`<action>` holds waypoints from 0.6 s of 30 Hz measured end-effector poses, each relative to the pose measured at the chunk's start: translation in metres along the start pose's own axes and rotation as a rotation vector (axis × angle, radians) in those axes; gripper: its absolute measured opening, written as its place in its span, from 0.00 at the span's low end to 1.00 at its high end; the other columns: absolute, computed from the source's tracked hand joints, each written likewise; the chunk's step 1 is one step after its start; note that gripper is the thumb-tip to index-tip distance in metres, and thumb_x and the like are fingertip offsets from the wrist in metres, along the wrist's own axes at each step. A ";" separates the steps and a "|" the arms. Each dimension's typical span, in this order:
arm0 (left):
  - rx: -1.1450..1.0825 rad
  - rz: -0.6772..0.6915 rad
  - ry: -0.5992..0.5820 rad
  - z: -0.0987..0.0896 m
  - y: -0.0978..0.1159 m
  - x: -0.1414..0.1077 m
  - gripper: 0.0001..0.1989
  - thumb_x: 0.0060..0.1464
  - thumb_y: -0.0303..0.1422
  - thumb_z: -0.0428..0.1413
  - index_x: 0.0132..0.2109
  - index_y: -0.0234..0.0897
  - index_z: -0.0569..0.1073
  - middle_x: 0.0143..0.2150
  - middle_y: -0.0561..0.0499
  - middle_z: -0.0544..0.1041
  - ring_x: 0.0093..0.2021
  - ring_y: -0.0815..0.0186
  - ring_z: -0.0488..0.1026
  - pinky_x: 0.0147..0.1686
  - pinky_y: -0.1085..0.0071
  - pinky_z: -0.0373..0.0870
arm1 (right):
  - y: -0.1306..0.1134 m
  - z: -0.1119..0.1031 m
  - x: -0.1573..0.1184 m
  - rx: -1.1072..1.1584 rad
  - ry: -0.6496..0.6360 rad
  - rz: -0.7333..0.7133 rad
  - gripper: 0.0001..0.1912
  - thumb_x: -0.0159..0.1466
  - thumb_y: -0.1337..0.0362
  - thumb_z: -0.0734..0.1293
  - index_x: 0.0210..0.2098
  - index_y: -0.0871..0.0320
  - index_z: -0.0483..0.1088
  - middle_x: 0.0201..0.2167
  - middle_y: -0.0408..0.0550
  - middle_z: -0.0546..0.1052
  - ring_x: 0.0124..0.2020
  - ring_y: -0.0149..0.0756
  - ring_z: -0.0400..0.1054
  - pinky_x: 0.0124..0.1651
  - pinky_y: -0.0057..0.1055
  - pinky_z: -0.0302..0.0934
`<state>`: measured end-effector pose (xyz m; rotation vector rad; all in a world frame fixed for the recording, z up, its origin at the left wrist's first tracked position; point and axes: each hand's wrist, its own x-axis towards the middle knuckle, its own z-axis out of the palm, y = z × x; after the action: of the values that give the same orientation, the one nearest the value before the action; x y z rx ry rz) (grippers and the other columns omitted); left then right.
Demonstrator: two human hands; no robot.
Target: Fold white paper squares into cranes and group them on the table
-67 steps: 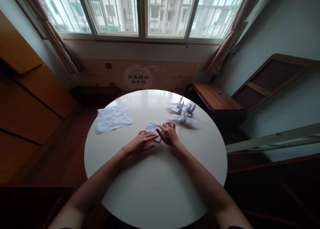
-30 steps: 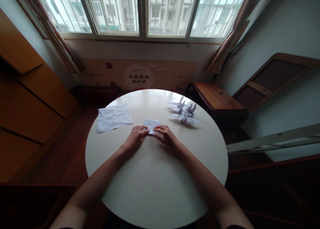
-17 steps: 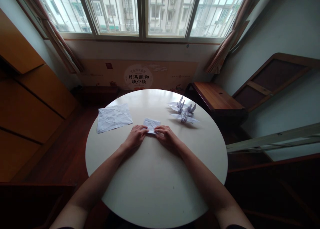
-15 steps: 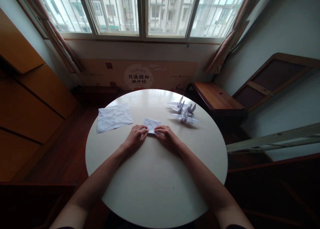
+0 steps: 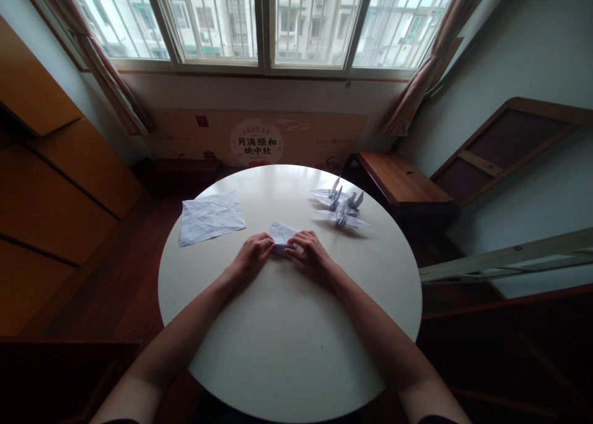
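We have the folded paper (image 5: 284,231) right at the grip, between our two hands and over the white table (image 5: 287,343), its far part showing just beyond our fingers. Our left hand (image 5: 253,250) pinches narrowly at its left near corner, thumb against bent fingers; our right hand (image 5: 307,249) closes on the right near side, its fingers arched with a small gap inside the curl. Between the two pinches the near edge looks shaded and slightly lifted, so we judge that we are working a fold there; the corners hide under our fingers, and we cannot tell how exactly the layers meet.

To do this well, we should match both ends of that edge before pressing, let the table under the grip take the pressure, and run the crease from the middle outward to each pinch. An even, light hold suits such paper; a harder tug from one side could skew the layers or tear a corner. It likely springs back a little, so a firm nail stroke should help.

Left of the grip and a little beyond it, the creased sheet (image 5: 213,217) lies spread out; right of the grip and farther off, the paper birds (image 5: 341,216) stand closely clustered, apart from our fingers
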<state>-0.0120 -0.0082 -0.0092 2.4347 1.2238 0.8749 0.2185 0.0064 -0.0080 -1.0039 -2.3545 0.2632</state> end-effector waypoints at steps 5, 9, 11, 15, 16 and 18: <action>-0.058 -0.052 0.047 0.001 -0.004 -0.001 0.10 0.62 0.31 0.51 0.46 0.38 0.76 0.40 0.47 0.74 0.36 0.66 0.74 0.36 0.71 0.69 | 0.004 0.001 0.000 -0.029 -0.010 0.041 0.11 0.68 0.61 0.61 0.34 0.56 0.73 0.32 0.48 0.77 0.36 0.37 0.66 0.46 0.34 0.51; -0.023 0.011 0.072 0.003 -0.007 -0.001 0.13 0.58 0.27 0.55 0.50 0.39 0.74 0.40 0.47 0.78 0.41 0.63 0.74 0.46 0.65 0.68 | 0.005 0.000 0.000 -0.031 0.013 0.093 0.12 0.69 0.61 0.61 0.33 0.57 0.73 0.31 0.48 0.76 0.36 0.37 0.65 0.46 0.34 0.51; 0.005 0.021 0.071 0.002 -0.006 0.000 0.11 0.57 0.27 0.56 0.47 0.39 0.76 0.40 0.48 0.79 0.43 0.61 0.74 0.49 0.62 0.66 | 0.006 0.001 0.000 -0.014 0.022 0.114 0.13 0.69 0.61 0.60 0.34 0.57 0.73 0.31 0.47 0.76 0.37 0.37 0.65 0.46 0.34 0.51; 0.022 -0.009 0.044 0.000 -0.004 0.000 0.06 0.58 0.29 0.57 0.42 0.39 0.77 0.40 0.48 0.79 0.43 0.61 0.74 0.48 0.62 0.65 | 0.008 0.003 0.000 0.033 0.018 0.137 0.14 0.69 0.61 0.59 0.34 0.57 0.74 0.30 0.47 0.76 0.36 0.37 0.65 0.46 0.34 0.52; 0.026 -0.016 0.043 -0.001 -0.003 0.000 0.06 0.58 0.29 0.57 0.42 0.39 0.77 0.40 0.48 0.80 0.43 0.61 0.74 0.48 0.62 0.64 | 0.008 0.004 0.000 0.039 0.019 0.143 0.14 0.69 0.61 0.59 0.34 0.57 0.74 0.31 0.47 0.76 0.36 0.37 0.66 0.46 0.34 0.52; 0.048 -0.029 0.038 -0.001 -0.002 0.000 0.06 0.58 0.30 0.56 0.42 0.39 0.77 0.40 0.49 0.79 0.43 0.61 0.74 0.48 0.62 0.63 | 0.008 0.005 0.000 0.048 0.034 0.161 0.12 0.69 0.62 0.60 0.35 0.56 0.74 0.32 0.47 0.77 0.37 0.37 0.66 0.47 0.34 0.52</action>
<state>-0.0138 -0.0068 -0.0087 2.4413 1.3048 0.8981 0.2208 0.0117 -0.0149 -1.1676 -2.2293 0.3596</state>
